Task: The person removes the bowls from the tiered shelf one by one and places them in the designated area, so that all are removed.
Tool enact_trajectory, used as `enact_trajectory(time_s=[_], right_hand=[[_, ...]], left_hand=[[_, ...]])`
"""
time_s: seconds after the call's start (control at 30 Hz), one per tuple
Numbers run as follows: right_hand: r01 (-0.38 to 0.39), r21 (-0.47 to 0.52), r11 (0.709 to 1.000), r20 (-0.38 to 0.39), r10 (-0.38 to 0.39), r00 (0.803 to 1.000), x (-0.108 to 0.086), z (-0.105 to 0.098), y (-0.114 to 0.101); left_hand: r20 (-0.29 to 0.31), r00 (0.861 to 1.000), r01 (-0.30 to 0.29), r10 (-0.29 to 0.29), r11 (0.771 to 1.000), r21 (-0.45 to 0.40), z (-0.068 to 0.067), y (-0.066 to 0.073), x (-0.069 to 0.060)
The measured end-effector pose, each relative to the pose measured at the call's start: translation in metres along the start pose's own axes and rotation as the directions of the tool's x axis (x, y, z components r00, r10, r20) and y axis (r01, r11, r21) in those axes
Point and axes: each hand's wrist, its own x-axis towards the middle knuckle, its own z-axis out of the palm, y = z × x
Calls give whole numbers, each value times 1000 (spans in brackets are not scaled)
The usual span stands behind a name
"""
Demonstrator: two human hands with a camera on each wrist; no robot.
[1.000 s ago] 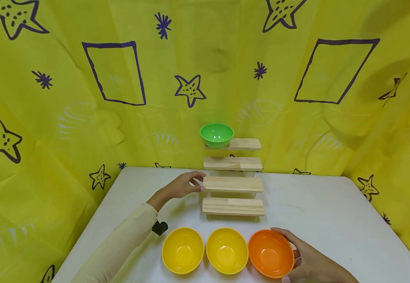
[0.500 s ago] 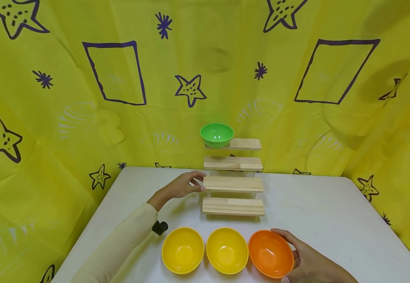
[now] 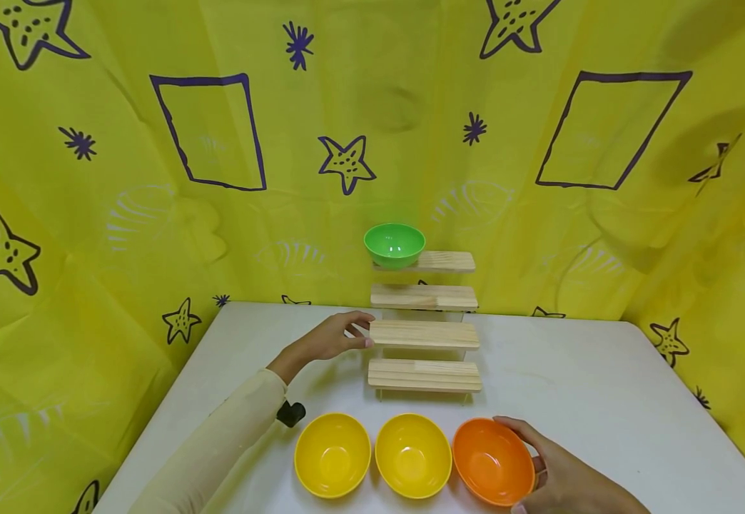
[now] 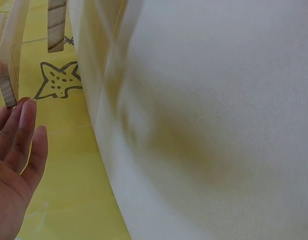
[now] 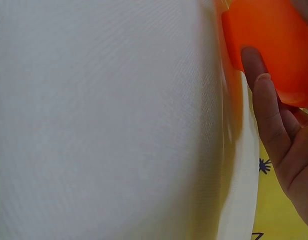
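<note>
The orange bowl (image 3: 493,460) was gripped at its right side by the nearer right hand (image 3: 561,475), beside two yellow bowls (image 3: 413,457). Forward and left of it, the wooden stand (image 3: 424,334), planks (image 3: 424,376) lying crosswise, was pinched at its left end by the left hand (image 3: 329,337).

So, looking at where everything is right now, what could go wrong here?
The green bowl sits at the left end of the top board, its rim reaching past that end, so a jolt might tip it off.

The left hand holds the left end of the second board from the bottom; a careless push could shake the stand.

The right hand holds the orange bowl close beside a yellow bowl, which it could knock.
</note>
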Motion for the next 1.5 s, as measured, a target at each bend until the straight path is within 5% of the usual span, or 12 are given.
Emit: enact_trajectory(time_s=[0.6, 0.87, 1.1, 1.5], right_hand=[[84, 96, 992, 86, -92, 992, -4, -6, 6], [175, -125, 977, 2, -176, 984, -11, -14, 6], [348, -281, 894, -76, -382, 921, -9, -23, 4], [336, -511, 791, -265, -517, 814, 3, -39, -36]], left_hand=[[7, 1000, 5, -5, 1000, -13, 0, 0, -1], [6, 1000, 6, -6, 1000, -13, 1, -1, 0], [6, 1000, -2, 3, 1000, -10, 0, 0, -1], [12, 1000, -5, 5, 1000, -18, -1, 2, -1]])
